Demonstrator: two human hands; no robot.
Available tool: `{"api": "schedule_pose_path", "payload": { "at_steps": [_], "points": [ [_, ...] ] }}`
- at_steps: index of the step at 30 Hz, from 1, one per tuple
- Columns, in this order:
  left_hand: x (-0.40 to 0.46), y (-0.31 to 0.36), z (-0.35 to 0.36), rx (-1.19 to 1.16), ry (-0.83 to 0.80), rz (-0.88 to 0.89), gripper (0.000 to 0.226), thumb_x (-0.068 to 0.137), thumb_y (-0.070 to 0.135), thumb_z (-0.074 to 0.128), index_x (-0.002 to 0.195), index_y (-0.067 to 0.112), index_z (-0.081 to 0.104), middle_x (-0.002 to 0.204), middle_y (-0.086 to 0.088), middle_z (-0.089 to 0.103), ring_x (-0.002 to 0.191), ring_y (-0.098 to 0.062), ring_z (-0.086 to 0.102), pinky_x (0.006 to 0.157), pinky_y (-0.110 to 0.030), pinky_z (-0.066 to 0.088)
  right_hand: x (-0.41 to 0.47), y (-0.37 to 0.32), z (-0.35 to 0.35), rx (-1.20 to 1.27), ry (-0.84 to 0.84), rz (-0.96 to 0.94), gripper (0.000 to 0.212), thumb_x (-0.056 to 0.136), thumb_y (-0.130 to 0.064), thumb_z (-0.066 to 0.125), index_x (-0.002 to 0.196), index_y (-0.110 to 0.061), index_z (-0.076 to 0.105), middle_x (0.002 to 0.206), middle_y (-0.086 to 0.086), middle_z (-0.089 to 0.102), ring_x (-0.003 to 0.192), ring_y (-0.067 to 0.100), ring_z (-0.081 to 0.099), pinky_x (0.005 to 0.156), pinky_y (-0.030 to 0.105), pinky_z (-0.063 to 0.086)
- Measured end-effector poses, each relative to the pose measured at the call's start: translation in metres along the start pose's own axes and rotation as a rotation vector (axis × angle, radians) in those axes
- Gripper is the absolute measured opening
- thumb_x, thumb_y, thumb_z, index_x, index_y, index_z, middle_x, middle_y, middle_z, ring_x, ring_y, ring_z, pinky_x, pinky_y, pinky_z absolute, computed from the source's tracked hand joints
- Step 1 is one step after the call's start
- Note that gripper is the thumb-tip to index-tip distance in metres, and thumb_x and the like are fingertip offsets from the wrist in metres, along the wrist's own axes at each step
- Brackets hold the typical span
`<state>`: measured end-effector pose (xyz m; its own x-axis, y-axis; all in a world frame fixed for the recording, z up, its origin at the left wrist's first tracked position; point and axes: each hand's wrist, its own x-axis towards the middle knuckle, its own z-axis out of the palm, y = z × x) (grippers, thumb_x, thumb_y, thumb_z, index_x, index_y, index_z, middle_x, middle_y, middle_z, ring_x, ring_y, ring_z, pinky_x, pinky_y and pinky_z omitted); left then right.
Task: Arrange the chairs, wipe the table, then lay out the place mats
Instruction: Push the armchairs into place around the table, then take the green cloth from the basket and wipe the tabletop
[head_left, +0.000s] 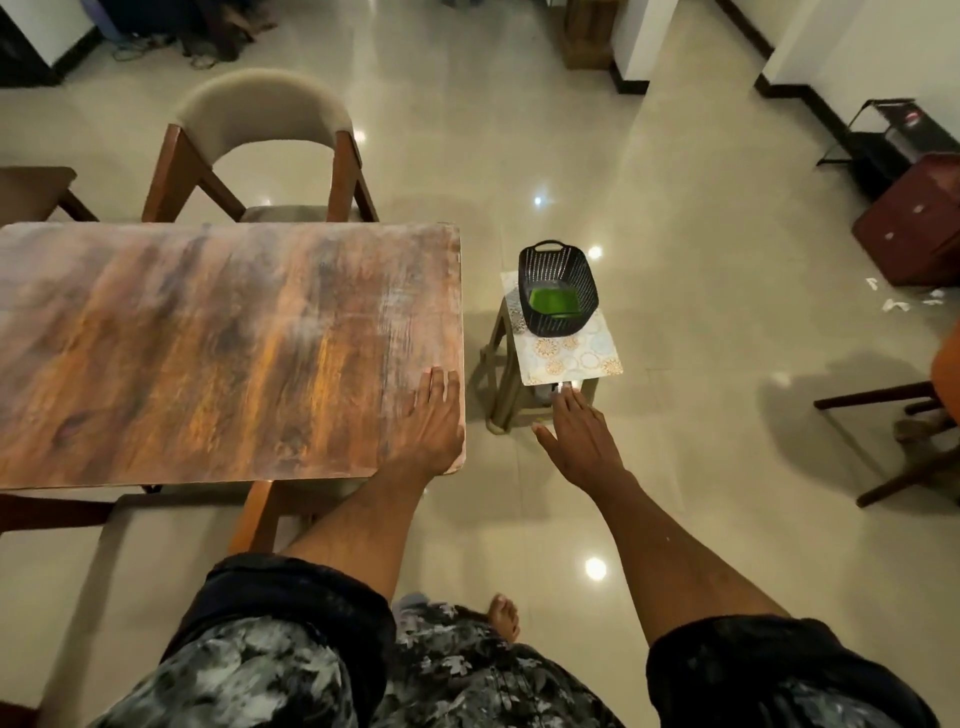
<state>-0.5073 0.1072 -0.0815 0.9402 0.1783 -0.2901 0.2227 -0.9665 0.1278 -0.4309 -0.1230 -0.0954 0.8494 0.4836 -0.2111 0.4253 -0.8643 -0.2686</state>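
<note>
Glossy tiled floor (675, 208) around a bare tabletop (208, 353): place mats (569, 356) wait on the stool (501, 384) at three o'clock, under the basket (558, 286). My left hand (434, 415) lies flat; my right hand (579, 436), fingers spread and empty, nears them. Laying probably remains.

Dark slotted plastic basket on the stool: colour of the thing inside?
Bright green, lying flat inside the basket; head view.

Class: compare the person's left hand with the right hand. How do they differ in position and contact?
The left hand rests flat on the table corner; the right hand reaches off the table towards the place mat on the stool. Left touches wood; right's contact is unclear. Both have straight fingers and grip nothing.
</note>
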Motion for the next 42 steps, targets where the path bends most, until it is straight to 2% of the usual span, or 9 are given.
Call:
{"api": "schedule_pose_path", "payload": {
  "at_steps": [5,9,13,20,29,40,42],
  "points": [
    [0.034,0.024,0.008,0.002,-0.007,-0.012,0.080,0.107,0.025,0.045,0.168,0.007,-0.004,0.177,-0.018,-0.005,0.165,-0.034,-0.005,0.133,-0.052,0.009,0.030,0.021,-0.001,0.032,0.006,-0.037,0.069,0.112,-0.045,0.042,0.164,-0.002,0.026,0.173,0.020,0.023,0.164,0.031,0.017,0.131,0.046,0.020],
    [0.074,0.041,0.006,-0.028,-0.015,-0.011,0.083,0.105,0.022,0.048,0.169,0.009,-0.004,0.177,-0.018,-0.004,0.165,-0.034,-0.005,0.132,-0.052,0.007,0.059,0.050,0.001,0.052,-0.014,-0.026,0.070,0.112,-0.047,0.041,0.164,-0.003,0.027,0.174,0.020,0.022,0.163,0.032,0.019,0.130,0.047,0.024],
    [0.124,0.053,0.004,-0.038,-0.036,-0.017,0.083,0.108,0.026,0.049,0.169,0.009,-0.005,0.177,-0.018,-0.007,0.165,-0.035,-0.006,0.132,-0.052,0.007,0.099,0.074,-0.013,0.033,-0.015,-0.036,0.067,0.112,-0.043,0.043,0.164,-0.002,0.027,0.174,0.021,0.021,0.163,0.033,0.017,0.129,0.045,0.021],
    [0.206,0.093,-0.013,-0.110,-0.060,-0.009,0.089,0.109,0.029,0.051,0.167,0.006,-0.011,0.176,-0.019,-0.015,0.164,-0.034,-0.012,0.132,-0.052,0.006,0.159,0.125,-0.050,-0.012,-0.036,-0.024,0.062,0.111,-0.041,0.047,0.158,-0.002,0.035,0.171,0.023,0.027,0.162,0.035,0.022,0.124,0.046,0.030],
    [0.279,0.121,-0.034,-0.104,-0.049,0.006,0.086,0.108,0.025,0.050,0.167,0.005,-0.008,0.176,-0.021,-0.012,0.164,-0.035,-0.010,0.132,-0.051,0.007,0.214,0.169,-0.076,0.004,-0.077,0.029,0.060,0.111,-0.043,0.047,0.157,-0.005,0.037,0.171,0.020,0.027,0.162,0.033,0.021,0.123,0.047,0.030],
    [0.336,0.123,-0.074,-0.186,-0.029,-0.299,0.076,0.112,0.027,0.039,0.168,0.003,-0.009,0.175,-0.022,-0.012,0.164,-0.036,-0.009,0.134,-0.052,0.004,0.339,0.194,-0.100,-0.049,-0.172,-0.235,0.069,0.112,-0.045,0.045,0.162,-0.001,0.028,0.172,0.022,0.026,0.161,0.035,0.024,0.125,0.047,0.030],
    [0.339,0.131,-0.077,-0.190,-0.018,-0.340,0.076,0.113,0.026,0.038,0.167,0.003,-0.009,0.175,-0.023,-0.012,0.164,-0.037,-0.009,0.133,-0.052,0.004,0.363,0.199,-0.104,-0.053,-0.186,-0.287,0.068,0.110,-0.043,0.049,0.159,0.001,0.032,0.168,0.025,0.033,0.157,0.040,0.033,0.122,0.051,0.035]
  ]
}}
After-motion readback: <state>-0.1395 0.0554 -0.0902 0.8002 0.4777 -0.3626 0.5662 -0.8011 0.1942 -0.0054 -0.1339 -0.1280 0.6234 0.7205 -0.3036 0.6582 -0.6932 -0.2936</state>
